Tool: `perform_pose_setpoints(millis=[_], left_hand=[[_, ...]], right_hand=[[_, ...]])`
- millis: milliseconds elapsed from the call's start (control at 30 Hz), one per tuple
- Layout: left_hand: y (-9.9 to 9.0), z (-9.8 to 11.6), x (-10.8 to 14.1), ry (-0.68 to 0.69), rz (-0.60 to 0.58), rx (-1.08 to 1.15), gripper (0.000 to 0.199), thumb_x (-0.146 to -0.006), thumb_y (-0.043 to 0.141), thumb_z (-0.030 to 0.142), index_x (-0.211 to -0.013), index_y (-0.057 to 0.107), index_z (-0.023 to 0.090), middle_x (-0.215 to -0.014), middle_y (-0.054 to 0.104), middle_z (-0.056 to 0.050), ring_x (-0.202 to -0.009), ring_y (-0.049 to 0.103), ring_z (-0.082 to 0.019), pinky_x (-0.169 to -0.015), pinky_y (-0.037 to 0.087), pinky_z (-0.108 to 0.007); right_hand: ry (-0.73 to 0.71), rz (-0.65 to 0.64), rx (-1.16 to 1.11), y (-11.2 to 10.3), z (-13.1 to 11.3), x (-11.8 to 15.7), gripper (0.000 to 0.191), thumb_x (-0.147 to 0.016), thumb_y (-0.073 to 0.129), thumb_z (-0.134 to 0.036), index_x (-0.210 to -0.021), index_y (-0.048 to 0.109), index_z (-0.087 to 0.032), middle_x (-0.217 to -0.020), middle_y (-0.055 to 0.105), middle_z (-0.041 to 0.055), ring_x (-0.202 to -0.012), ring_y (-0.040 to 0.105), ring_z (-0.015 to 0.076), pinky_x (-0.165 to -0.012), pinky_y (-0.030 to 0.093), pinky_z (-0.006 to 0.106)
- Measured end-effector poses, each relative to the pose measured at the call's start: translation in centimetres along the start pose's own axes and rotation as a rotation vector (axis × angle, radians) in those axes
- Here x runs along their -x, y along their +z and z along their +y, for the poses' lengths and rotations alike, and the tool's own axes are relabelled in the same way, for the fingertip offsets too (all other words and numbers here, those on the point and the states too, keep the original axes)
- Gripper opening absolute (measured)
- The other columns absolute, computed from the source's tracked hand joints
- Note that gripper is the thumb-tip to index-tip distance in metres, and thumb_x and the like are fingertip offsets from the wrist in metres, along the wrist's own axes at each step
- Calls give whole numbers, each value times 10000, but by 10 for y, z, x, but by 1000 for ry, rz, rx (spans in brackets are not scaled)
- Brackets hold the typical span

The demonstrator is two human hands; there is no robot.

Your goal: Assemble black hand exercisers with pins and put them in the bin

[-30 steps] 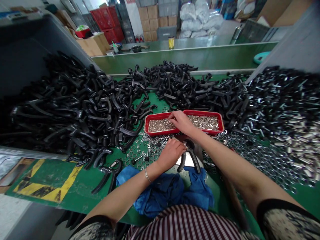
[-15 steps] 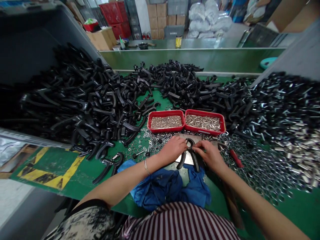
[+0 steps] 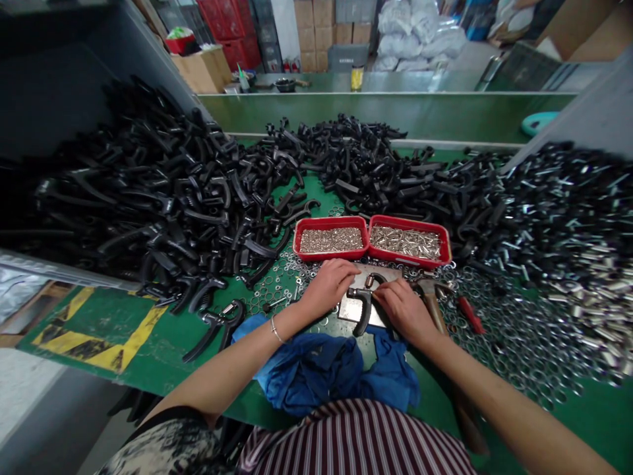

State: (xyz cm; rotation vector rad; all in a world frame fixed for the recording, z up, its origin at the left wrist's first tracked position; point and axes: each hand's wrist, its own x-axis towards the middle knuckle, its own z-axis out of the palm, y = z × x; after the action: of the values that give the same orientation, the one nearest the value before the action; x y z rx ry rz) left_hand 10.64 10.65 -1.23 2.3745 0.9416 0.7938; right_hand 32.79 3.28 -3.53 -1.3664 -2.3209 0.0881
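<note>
The right hand (image 3: pixel 403 313) pinches the black tool (image 3: pixel 366 313) on a metal plate (image 3: pixel 348 309), near the table's front edge. The left hand (image 3: pixel 327 287) curls beside it (can't tell if holding). A loose grip could let it slip.

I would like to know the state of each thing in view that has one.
Hand grip: partly hidden, over the metal plate.
Left hand: curled beside the hand grip, contact unclear.
Right hand: curled, touching the hand grip.
Left red tray: holding small metal pieces.
Right red tray: holding metal pins.
Blue cloth: crumpled.
Hammer: lying flat, partly covered.
Grey bin: open.
</note>
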Motion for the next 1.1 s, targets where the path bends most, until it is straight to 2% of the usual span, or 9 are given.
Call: perform_pose_setpoints(millis=[133, 300, 433, 533, 667, 833, 1000, 1100], left_hand=[[-13, -3, -5, -17, 26, 30, 200, -973, 510, 193, -1102, 662, 198, -1109, 676, -69, -1075, 594, -189, -986, 456, -396], [-19, -4, -7, -28, 57, 39, 196, -976, 499, 189, -1081, 665, 204, -1096, 685, -62, -1068, 603, -185, -991, 468, -392], [-19, 1, -5, 0, 36, 49, 204, -966, 505, 198, -1086, 670, 209, -1100, 690, -62, -1073, 609, -190, -993, 477, -389], [-20, 3, -1, 2, 30, 49, 220, -957, 502, 239, -1089, 678, 242, -1108, 693, -57, -1086, 619, -213, -992, 490, -407], [-18, -16, -1, 0, 37, 50, 230, -940, 514, 344, -1104, 675, 333, -1139, 692, -19, -1092, 636, -245, -996, 503, -430], [-19, -31, -8, 24, 46, 23, 266, -925, 515, 418, -1147, 655, 374, -1192, 682, 4, -1120, 636, -266, -1010, 504, -455], [-17, -30, -6, 44, 32, -17, 298, -932, 496, 456, -1141, 666, 328, -1208, 680, -15, -1129, 635, -255, -1010, 505, -420], [-21, -42, -15, 38, 21, -88, 370, -926, 474, 499, -1143, 675, 276, -1201, 685, -35, -1135, 629, -255, -1029, 482, -405]], right_hand=[[-29, -32, 43, -1, 0, 1, 246, -1003, 436, -218, -965, 677, -191, -984, 674, 134, -906, 552, 260, -823, 486, 406], [-29, -69, 76, 1, 0, -2, 246, -1001, 431, -200, -938, 668, -182, -936, 652, 137, -903, 531, 269, -829, 477, 413], [-9, -25, 64, 3, 0, -1, 260, -1014, 411, -210, -905, 642, -162, -889, 624, 132, -881, 512, 258, -796, 470, 396], [-45, 9, 88, 2, -1, 1, 264, -1019, 407, -211, -887, 626, -142, -848, 607, 121, -860, 503, 245, -755, 460, 371], [-82, -43, 236, 3, 4, 0, 218, -1005, 490, -285, -871, 618, -168, -850, 615, 63, -855, 514, 208, -737, 459, 311], [-61, -83, 248, 1, 8, -2, 278, -1025, 435, -336, -886, 600, -162, -868, 614, 79, -872, 504, 220, -688, 453, 313], [-128, -163, 246, -5, 7, -3, 223, -1023, 447, -300, -935, 595, -157, -920, 608, 77, -923, 496, 214, -658, 434, 293], [-129, -181, 202, -16, 7, -2, 215, -1028, 431, -284, -975, 597, -157, -944, 614, 65, -920, 496, 198, -733, 454, 290]])
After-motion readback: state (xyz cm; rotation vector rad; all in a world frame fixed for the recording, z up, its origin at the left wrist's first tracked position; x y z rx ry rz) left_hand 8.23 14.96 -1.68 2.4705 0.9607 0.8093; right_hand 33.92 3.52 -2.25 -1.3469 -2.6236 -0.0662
